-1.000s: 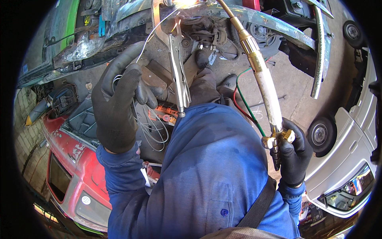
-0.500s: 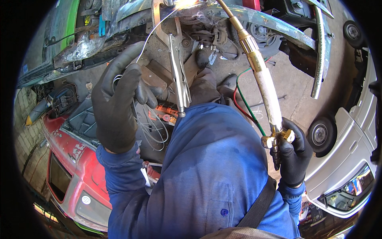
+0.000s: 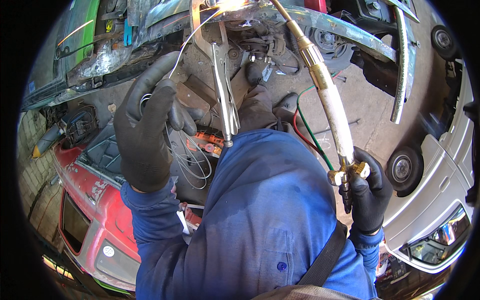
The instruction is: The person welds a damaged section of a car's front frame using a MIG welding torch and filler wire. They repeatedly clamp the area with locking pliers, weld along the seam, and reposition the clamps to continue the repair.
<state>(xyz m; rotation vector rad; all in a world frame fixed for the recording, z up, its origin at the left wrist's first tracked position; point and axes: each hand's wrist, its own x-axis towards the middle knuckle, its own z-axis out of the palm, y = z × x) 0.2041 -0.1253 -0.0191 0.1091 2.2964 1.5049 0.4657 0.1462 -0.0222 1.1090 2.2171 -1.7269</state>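
In a black glove, my left hand [image 3: 150, 122] is closed on a thin filler wire [image 3: 184, 47], whose slack hangs in loops below the palm. The wire's far end reaches a bright glow [image 3: 232, 5] on the metal frame rail [image 3: 320, 25]. My right hand [image 3: 371, 192], also gloved, holds a gas welding torch [image 3: 334, 107] near its brass valves. The torch's brass neck slants up toward the glow; its tip is cut off by the upper edge. Between the hands, locking pliers [image 3: 222, 90] hang clamped at the rail.
Green and red hoses [image 3: 302, 112] run behind the torch. A red car body [image 3: 95, 200] stands at left, a silver vehicle [image 3: 435, 195] at right. Beyond the pliers are a wheel [image 3: 330, 47] and axle parts. A perforated metal strip [image 3: 400, 70] hangs at the upper right.
The glow has grown brighter and sparks now fly to the left, one streak reaching the green panel. My left hand has shifted very slightly; the torch is nearly still.
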